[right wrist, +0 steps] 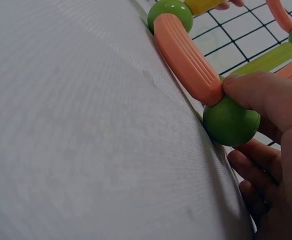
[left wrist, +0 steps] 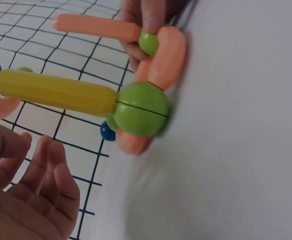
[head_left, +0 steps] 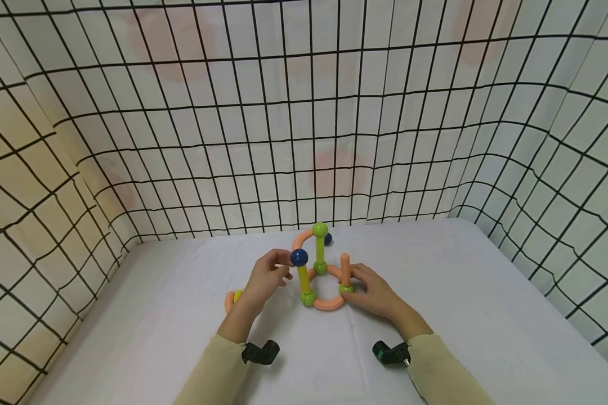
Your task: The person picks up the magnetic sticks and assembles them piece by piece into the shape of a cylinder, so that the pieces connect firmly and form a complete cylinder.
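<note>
Toy frame (head_left: 320,275) at frame center is partly built: ring base, two uprights, arch. Left hand (head_left: 266,278) pinches the blue ball (head_left: 299,257) atop the yellow rod (head_left: 304,280). Right hand (head_left: 372,292) grips a green ball (head_left: 345,289). Spare piece (head_left: 231,300) at left is unused.

white table (head_left: 486,315), grid-pattern walls (head_left: 182,112)

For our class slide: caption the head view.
Left hand at blue ball atop yellow rod; right hand steadies green ball.
</note>
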Demonstrator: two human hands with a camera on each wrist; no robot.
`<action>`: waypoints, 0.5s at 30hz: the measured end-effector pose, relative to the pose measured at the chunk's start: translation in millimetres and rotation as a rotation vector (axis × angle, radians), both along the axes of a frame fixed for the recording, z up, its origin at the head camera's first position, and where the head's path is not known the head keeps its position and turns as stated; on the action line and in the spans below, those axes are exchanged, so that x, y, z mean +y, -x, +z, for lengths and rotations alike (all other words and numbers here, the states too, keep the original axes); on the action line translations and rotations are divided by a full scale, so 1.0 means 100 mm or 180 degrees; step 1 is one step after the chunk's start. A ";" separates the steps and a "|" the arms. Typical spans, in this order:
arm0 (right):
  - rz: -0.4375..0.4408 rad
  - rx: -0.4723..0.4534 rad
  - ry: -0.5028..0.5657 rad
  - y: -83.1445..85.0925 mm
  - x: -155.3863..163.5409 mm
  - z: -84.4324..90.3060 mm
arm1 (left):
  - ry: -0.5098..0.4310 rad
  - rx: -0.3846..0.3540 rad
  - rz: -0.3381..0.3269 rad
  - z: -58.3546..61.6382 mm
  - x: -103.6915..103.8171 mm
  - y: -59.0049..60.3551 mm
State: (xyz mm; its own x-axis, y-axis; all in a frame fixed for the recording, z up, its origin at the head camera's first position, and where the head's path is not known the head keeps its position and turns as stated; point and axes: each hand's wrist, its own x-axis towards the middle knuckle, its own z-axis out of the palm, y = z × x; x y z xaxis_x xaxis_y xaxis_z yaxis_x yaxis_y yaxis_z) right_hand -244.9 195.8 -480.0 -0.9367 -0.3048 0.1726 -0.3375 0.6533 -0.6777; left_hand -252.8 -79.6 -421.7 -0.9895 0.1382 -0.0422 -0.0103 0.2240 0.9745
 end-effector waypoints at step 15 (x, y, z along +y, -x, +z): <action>0.0066 -0.0101 0.0109 0.00 0.04 0.03 | 0.0689 0.0169 -0.0863 -0.22 -0.08 -0.14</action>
State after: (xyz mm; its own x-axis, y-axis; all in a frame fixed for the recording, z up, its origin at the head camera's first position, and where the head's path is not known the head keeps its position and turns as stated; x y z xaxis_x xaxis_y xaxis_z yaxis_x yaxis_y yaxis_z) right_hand -244.7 200.2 -477.4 -0.9353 -0.3187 0.1536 -0.3288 0.6225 -0.7102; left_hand -238.6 -87.4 -443.7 -0.9196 0.3897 -0.0488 0.1272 0.4132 0.9017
